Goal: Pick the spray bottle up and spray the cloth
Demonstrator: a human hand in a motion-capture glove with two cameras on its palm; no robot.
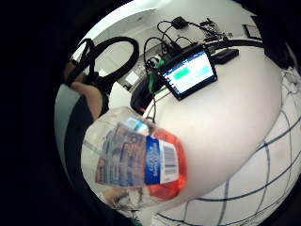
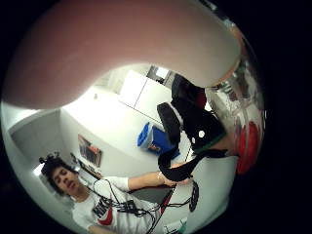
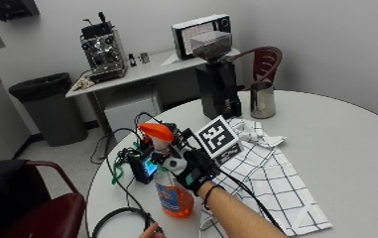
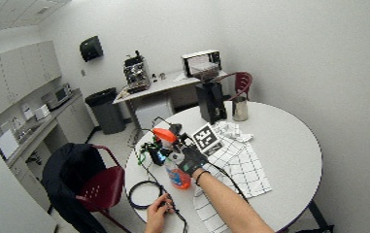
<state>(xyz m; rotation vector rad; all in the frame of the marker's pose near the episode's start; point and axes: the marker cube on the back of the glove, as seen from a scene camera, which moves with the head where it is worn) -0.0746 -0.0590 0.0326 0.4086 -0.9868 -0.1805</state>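
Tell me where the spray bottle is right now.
In the outside view, the spray bottle stands upright in the gloved right hand, just left of the checked cloth.

1 spray bottle (image 3: 170,186), 1 checked cloth (image 3: 268,183), 1 small screen (image 1: 190,73), 1 steel cup (image 3: 262,100), 1 grinder (image 3: 218,79), 2 red chairs (image 4: 100,187), 1 bin (image 3: 46,106).

Office break room / kitchenette. Cabinets (image 4: 16,82) with a microwave (image 4: 57,97) on the counter along one wall, paper towel dispenser (image 4: 91,47) above a black bin (image 4: 104,109), espresso machine (image 3: 102,49) on a side table (image 3: 142,69). Round white desk (image 4: 288,145) with coffee grinder (image 3: 216,74), steel jug (image 3: 262,99) and red chairs (image 4: 100,187); plain white walls.
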